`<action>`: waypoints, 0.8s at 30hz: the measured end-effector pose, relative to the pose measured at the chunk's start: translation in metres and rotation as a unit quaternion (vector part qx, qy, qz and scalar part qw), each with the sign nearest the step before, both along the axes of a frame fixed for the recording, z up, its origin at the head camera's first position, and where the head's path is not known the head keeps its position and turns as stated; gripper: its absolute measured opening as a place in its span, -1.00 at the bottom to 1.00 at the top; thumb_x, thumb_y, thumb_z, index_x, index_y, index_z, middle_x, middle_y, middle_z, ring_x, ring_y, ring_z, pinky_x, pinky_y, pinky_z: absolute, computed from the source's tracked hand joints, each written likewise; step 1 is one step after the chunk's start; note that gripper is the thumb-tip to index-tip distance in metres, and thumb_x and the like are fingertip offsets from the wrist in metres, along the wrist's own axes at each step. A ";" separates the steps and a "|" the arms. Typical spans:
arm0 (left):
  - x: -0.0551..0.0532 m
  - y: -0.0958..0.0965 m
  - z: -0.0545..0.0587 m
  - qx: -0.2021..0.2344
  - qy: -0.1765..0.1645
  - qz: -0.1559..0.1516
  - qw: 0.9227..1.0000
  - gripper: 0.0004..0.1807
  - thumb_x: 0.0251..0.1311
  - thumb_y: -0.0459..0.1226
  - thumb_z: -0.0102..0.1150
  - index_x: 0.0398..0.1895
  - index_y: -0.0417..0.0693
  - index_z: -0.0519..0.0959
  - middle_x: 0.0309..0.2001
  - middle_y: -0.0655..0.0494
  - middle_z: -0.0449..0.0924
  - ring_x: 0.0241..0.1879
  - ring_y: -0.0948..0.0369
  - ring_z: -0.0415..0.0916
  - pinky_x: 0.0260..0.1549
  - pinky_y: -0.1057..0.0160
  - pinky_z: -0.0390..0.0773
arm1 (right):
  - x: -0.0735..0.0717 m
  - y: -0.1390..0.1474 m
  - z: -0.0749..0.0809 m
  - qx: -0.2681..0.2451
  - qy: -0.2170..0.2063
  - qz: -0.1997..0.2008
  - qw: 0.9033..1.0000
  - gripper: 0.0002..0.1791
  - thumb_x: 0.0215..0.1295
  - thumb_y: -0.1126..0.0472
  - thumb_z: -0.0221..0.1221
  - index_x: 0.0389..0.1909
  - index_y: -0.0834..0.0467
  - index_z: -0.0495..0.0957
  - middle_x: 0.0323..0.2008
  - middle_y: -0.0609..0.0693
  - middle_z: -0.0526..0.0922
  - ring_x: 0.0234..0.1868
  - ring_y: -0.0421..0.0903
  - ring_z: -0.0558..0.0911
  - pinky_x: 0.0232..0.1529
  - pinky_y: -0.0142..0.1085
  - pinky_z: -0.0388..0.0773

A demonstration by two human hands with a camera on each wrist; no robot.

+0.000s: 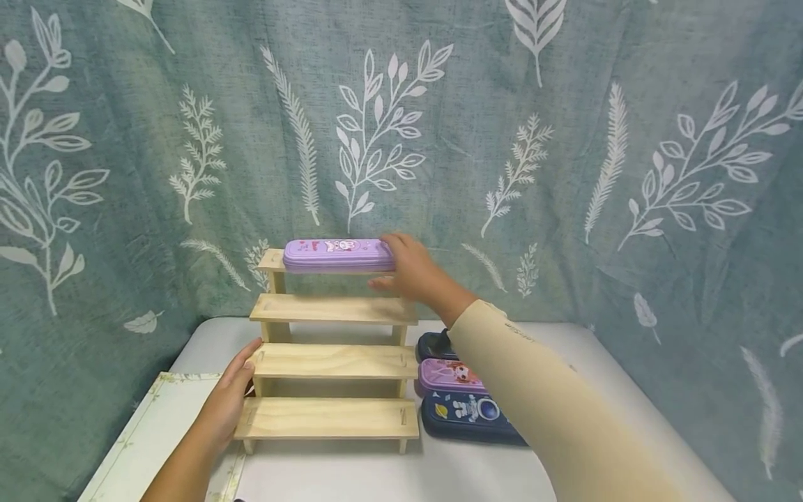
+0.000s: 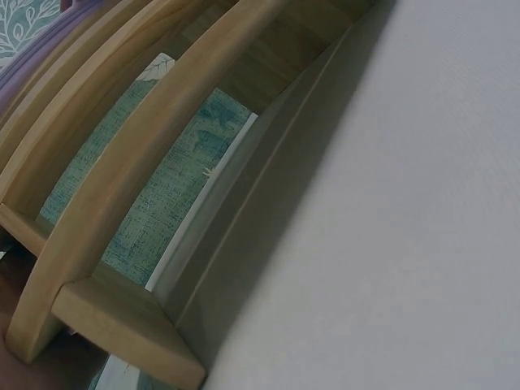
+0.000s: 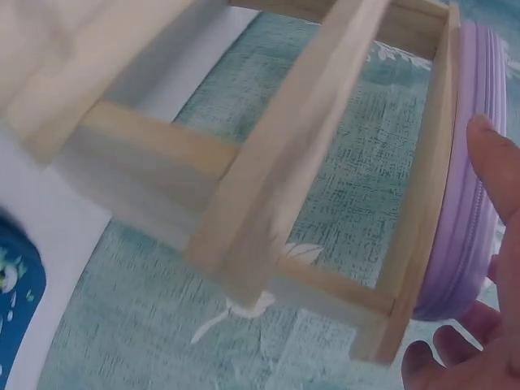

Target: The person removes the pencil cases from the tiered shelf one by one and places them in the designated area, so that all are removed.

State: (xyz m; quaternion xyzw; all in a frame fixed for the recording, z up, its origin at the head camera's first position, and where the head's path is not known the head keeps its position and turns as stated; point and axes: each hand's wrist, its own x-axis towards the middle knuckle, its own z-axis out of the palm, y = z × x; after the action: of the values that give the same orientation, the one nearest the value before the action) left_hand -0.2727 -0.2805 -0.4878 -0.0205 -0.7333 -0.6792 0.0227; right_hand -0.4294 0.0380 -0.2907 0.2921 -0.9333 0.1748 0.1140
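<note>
A four-step wooden rack (image 1: 335, 361) stands on the white table. On its top step lies a purple zipped pencil case (image 1: 339, 255) with a cartoon picture on the lid. My right hand (image 1: 419, 272) is at the case's right end, slightly blurred. In the right wrist view, its thumb (image 3: 492, 158) overlaps the zipped side, while other fingertips (image 3: 418, 357) spread past the case's end. My left hand (image 1: 227, 401) grips the rack's left side near the second step from the bottom; most of those fingers are hidden behind the wood.
To the right of the rack lie a dark case (image 1: 433, 344), a pink-purple case with a girl picture (image 1: 433, 376) and a navy astronaut case (image 1: 470, 415). A pale leaf-edged sheet (image 1: 150, 432) lies at left. A green leaf-print curtain (image 1: 439, 195) surrounds the table.
</note>
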 end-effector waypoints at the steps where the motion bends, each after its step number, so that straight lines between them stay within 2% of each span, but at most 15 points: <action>1: 0.000 0.000 0.000 0.001 0.000 0.001 1.000 -0.39 0.72 0.03 -0.45 0.73 0.25 -0.10 0.71 -0.11 -0.21 0.68 -0.25 -0.32 0.56 -0.39 -0.22 | -0.003 -0.003 -0.001 -0.008 -0.005 -0.001 1.000 0.10 0.16 -0.14 0.54 0.60 0.13 0.20 0.53 0.14 0.31 0.54 0.18 0.30 0.56 0.05 0.25; 4: -0.001 0.001 0.001 0.001 0.004 0.003 1.000 -0.39 0.72 0.03 -0.44 0.73 0.25 -0.08 0.71 -0.12 -0.19 0.67 -0.24 -0.30 0.56 -0.39 -0.21 | -0.012 -0.012 -0.001 -0.026 -0.015 -0.003 1.000 0.10 0.15 -0.12 0.55 0.60 0.14 0.20 0.52 0.16 0.32 0.54 0.20 0.29 0.56 0.05 0.25; 9: -0.001 0.001 0.001 0.004 0.009 0.006 1.000 -0.40 0.73 0.01 -0.43 0.73 0.24 -0.06 0.71 -0.12 -0.17 0.67 -0.24 -0.28 0.56 -0.38 -0.19 | -0.023 -0.021 -0.002 -0.024 -0.031 -0.019 0.999 0.12 0.17 -0.18 0.53 0.62 0.13 0.17 0.56 0.17 0.25 0.57 0.20 0.23 0.57 0.05 0.22; 11: -0.001 0.000 0.001 0.003 0.008 0.006 1.000 -0.40 0.73 0.01 -0.43 0.73 0.24 -0.06 0.71 -0.11 -0.17 0.67 -0.24 -0.29 0.56 -0.39 -0.20 | -0.025 -0.022 -0.002 -0.029 -0.043 -0.023 0.998 0.14 0.18 -0.20 0.52 0.63 0.13 0.15 0.55 0.17 0.26 0.54 0.18 0.27 0.55 0.04 0.26; 17: -0.001 -0.001 0.000 0.000 -0.004 0.011 1.000 -0.40 0.73 0.00 -0.43 0.73 0.27 -0.06 0.72 -0.07 -0.18 0.68 -0.21 -0.31 0.55 -0.40 -0.24 | -0.030 -0.020 -0.008 -0.070 -0.067 -0.013 0.995 0.07 0.21 -0.19 0.49 0.59 0.19 0.22 0.41 0.19 0.39 0.35 0.10 0.44 0.43 0.00 0.42; 24: -0.002 0.000 0.000 -0.003 -0.015 0.019 1.000 -0.41 0.73 0.00 -0.43 0.73 0.31 -0.05 0.72 -0.04 -0.14 0.69 -0.15 -0.30 0.55 -0.41 -0.26 | -0.027 -0.012 -0.012 -0.090 -0.074 0.003 0.993 -0.01 0.24 -0.14 0.49 0.54 0.21 0.27 0.35 0.16 0.40 0.24 0.05 0.50 0.34 -0.03 0.49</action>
State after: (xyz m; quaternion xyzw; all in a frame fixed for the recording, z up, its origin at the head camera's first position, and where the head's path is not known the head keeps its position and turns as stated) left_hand -0.2748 -0.2809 -0.4880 0.0029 -0.7359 -0.6766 0.0245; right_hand -0.4562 0.0264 -0.3027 0.2698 -0.9187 0.2796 0.0703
